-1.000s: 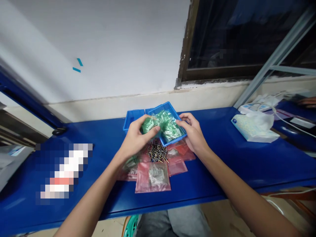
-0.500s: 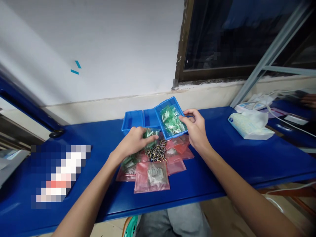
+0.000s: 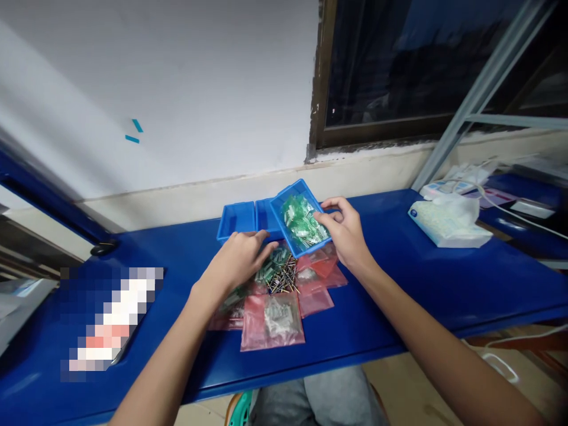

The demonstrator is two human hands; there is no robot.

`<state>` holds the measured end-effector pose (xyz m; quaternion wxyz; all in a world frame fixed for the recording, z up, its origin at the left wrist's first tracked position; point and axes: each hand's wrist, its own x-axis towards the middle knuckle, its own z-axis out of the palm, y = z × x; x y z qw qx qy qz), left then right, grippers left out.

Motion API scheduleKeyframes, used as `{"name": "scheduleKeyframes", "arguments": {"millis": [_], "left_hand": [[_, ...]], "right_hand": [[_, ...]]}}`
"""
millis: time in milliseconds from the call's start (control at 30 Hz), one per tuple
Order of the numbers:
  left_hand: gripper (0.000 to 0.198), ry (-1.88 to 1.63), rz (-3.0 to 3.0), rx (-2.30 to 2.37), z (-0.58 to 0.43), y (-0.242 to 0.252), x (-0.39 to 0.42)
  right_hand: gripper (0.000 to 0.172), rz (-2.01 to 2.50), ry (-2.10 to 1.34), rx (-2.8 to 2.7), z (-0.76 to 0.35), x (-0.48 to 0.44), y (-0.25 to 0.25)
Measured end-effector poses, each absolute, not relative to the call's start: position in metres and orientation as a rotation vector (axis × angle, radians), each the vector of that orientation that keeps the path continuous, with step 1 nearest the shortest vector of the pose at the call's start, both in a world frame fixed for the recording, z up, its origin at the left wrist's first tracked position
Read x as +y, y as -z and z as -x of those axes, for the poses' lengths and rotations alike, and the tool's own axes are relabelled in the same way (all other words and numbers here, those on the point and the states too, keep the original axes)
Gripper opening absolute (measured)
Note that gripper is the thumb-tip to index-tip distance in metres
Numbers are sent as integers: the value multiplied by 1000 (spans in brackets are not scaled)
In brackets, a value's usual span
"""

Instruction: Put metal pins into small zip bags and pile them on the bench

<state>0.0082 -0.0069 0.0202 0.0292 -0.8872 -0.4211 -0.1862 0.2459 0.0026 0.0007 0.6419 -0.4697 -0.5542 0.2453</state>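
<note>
My right hand (image 3: 348, 232) grips the right side of a blue plastic bin (image 3: 313, 248), which is tilted toward me above the desk. Inside it lie several green plastic packets (image 3: 299, 216) with small metal parts. My left hand (image 3: 242, 257) is empty, its fingers apart, just over a green packet (image 3: 268, 269) on the pile; whether the fingertips touch it I cannot tell. Beside that packet is a heap of loose screws (image 3: 284, 277). Pink plastic bags (image 3: 252, 322) lie around and under the heap, some holding pale small parts.
Two more blue bins stand behind my hands, a left one (image 3: 237, 220) and one partly hidden (image 3: 265, 214). A tissue pack (image 3: 450, 225) and white cables lie on the right. A blurred-out item (image 3: 119, 316) lies left. The wall and window bound the blue desk's back.
My left hand has let go of a green packet, which now lies by the screws, and has drawn slightly left. The held bin has shifted a little left and down in view.
</note>
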Motion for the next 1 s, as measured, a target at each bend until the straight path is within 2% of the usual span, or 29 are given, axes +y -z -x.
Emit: {"name": "scheduleKeyframes", "arguments": {"millis": [133,267,333,467,567,667,900,1000], "left_hand": [[30,574,2621,-1263,-16,-24,-9],[30,838,2414,-1296,-21,-28,-16],[44,950,2419,-1210,-25,-27,-19],[83,944,2479,-1154,-36,-21,-20],[96,926,2505,-1201,-45,-19,-21],[88,958,2539,-1228,-51,-20,-22],[44,1166,2706,-1195,-60,-13,-23],[36,1246,2759,-1190,-63,-11,-25]], "right_hand": [[23,1055,-577,-1277,-246,2,-3],[27,1055,-564,-1295,-246,1,-5],[26,1054,-567,-1321,-244,-2,-7],[27,1039,-580,-1426,-236,-14,-13],[27,1018,-551,-1484,-229,-24,-17],[27,1020,-486,-1494,-226,-29,-18],[19,1092,-232,-1554,-223,-35,-24],[18,1101,-116,-1581,-220,-39,-28]]}}
